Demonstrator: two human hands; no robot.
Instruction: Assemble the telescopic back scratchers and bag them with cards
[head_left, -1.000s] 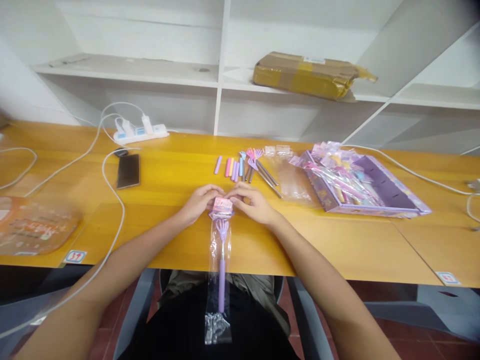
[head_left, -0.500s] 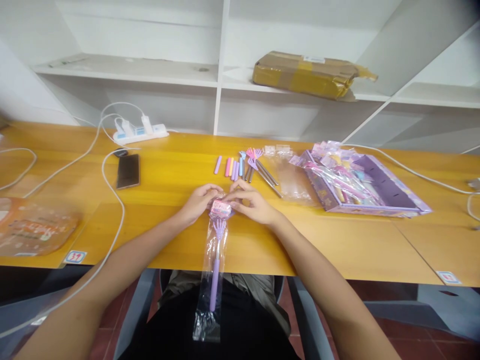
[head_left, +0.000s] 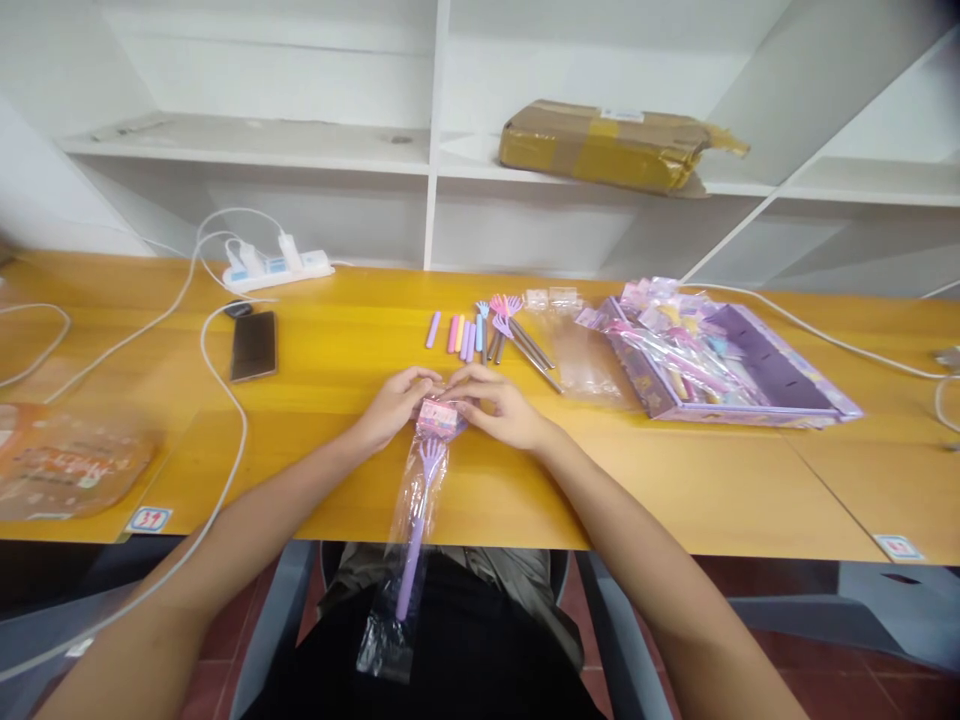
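Note:
A purple back scratcher (head_left: pixel 414 540) with a hand-shaped head lies inside a clear plastic bag (head_left: pixel 390 640) hanging over the table's front edge. The bag's top carries a pink printed header card (head_left: pixel 440 414). My left hand (head_left: pixel 396 405) pinches the card end from the left, fingers curled. From the right, my right hand (head_left: pixel 496 405) grips the same end between thumb and fingers. Beyond my hands lie several coloured handle sleeves (head_left: pixel 466 337) and scratcher heads on metal rods (head_left: pixel 525 340). Clear bags (head_left: pixel 585 360) lie to their right.
A purple display box (head_left: pixel 750 412) holding bagged scratchers stands at the right. On the left are a phone (head_left: pixel 253 346), a power strip (head_left: pixel 279 270), a white cable (head_left: pixel 238 450) and an orange package (head_left: pixel 82 460). A taped carton (head_left: pixel 600 147) rests on the shelf behind.
The bag's lower end has swung to the left, tilting the scratcher inside it. Both hands stay closed at the card end, with only slight finger movement.

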